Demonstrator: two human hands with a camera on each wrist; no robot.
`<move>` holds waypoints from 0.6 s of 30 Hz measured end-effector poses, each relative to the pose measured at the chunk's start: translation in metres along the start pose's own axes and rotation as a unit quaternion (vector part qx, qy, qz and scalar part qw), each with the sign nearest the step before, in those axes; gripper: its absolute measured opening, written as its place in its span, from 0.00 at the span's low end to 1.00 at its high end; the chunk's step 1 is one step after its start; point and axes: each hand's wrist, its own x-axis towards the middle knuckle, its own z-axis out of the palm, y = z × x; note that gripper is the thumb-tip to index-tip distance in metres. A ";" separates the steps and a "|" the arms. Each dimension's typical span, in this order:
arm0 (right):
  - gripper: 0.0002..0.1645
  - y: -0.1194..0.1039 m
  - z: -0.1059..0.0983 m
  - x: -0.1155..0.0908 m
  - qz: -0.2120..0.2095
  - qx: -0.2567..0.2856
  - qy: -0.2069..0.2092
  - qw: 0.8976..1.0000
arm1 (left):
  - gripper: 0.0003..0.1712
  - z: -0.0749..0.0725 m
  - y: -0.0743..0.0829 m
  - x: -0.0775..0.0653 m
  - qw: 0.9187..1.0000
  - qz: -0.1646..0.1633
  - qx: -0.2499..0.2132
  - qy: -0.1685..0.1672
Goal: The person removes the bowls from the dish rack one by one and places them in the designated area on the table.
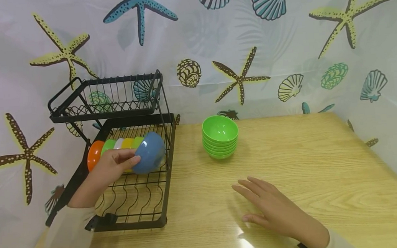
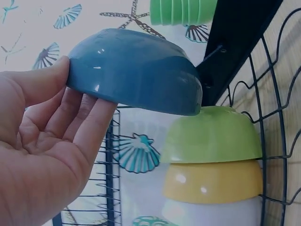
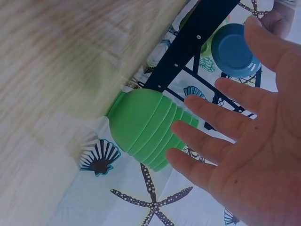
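My left hand (image 1: 110, 169) pinches the rim of a blue bowl (image 1: 149, 153) between thumb and fingers, at the right end of a row of bowls in the rack. In the left wrist view the blue bowl (image 2: 134, 70) is tilted, its outside showing, beside a light green bowl (image 2: 214, 134) and a yellow bowl (image 2: 214, 181). White, green and orange bowls (image 1: 95, 154) stand further left in that row. Over the table my right hand (image 1: 271, 207) holds nothing, its fingers spread. A stack of bright green bowls (image 1: 220, 138) stands beyond it, apart from the fingers.
The black two-tier dish rack (image 1: 166, 203) stands at the left of the wooden table (image 1: 308, 162). Its upper tier (image 1: 104, 116) overhangs the back of the lower one. A cloth (image 1: 185, 32) with starfish and shells hangs behind and at the sides.
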 end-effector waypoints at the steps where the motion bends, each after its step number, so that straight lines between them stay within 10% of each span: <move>1: 0.44 0.000 0.000 0.000 -0.001 0.000 0.000 1.000 | 0.30 0.001 0.002 -0.002 1.000 0.003 0.004 0.003; 14: 0.44 -0.001 0.000 0.005 -0.009 -0.006 0.016 1.000 | 0.22 0.018 0.022 -0.027 0.996 0.077 0.048 0.026; 18: 0.43 -0.002 -0.002 0.009 -0.008 -0.002 0.024 1.000 | 0.16 0.028 0.025 -0.031 0.980 0.183 0.078 0.031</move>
